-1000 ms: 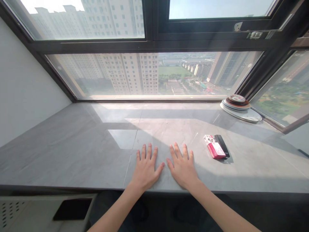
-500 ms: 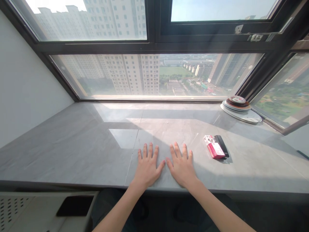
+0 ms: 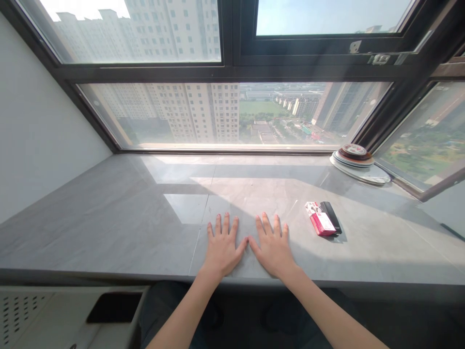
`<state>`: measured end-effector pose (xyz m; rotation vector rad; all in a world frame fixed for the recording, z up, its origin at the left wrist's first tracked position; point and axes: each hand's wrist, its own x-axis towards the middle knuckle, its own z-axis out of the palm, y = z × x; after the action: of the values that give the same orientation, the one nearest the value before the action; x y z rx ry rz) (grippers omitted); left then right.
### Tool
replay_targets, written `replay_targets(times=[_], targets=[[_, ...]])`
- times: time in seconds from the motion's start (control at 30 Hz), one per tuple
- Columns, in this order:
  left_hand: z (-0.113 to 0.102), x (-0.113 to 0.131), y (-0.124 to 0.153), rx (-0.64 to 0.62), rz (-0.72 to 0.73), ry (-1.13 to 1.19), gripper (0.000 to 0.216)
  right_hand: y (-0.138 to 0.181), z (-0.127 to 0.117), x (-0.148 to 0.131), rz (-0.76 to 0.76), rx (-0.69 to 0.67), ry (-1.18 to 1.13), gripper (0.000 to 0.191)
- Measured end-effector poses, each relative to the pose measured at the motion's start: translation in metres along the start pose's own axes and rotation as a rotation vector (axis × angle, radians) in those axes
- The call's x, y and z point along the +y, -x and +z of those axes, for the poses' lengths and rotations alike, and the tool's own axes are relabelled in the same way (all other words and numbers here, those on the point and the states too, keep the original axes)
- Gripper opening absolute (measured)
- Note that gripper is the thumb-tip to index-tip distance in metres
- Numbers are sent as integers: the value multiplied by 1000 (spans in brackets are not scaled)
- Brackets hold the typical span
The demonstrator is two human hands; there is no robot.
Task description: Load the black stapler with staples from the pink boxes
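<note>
My left hand (image 3: 222, 249) lies flat on the grey stone-look sill (image 3: 119, 232), palm down with the fingers spread. Beside it my right hand (image 3: 271, 248) rests the same way, fingers apart and pointing at the window. The two thumb tips meet or nearly meet. Neither hand holds anything. To the right of my right hand, a small red and white box (image 3: 320, 220) lies against a black object (image 3: 331, 216), whose kind I cannot make out; both are out of touch of the hand.
A stack of plates or round trays (image 3: 355, 162) sits in the far right corner, against the dark window frame (image 3: 225, 72). Below the sill's front edge at left is a pale perforated cabinet or chair (image 3: 47, 315) with a black rectangular patch (image 3: 114, 307).
The thumbs have come slightly closer together. Both hands stay flat on the sill. The view has shifted a little; the box and the black object lie as before.
</note>
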<state>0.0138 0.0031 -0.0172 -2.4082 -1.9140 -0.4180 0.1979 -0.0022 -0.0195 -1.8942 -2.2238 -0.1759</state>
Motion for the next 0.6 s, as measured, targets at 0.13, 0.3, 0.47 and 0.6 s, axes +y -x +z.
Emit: replay_targets(times=[0.13,0.3,0.47,0.6], targets=[[-1,-1,0,-15,-19,31,69,0,1,1,2,9,-102,71],[-2,-5,0,-16,-18,95,68,-12,-23,48,7,2,-486,56],[-1,-7,-1,-2,-14,139,66,-31,-52,172,315,455,-448,51],[0,-8,-1,10,-5,156,66,-30,-51,247,550,216,-744,54]])
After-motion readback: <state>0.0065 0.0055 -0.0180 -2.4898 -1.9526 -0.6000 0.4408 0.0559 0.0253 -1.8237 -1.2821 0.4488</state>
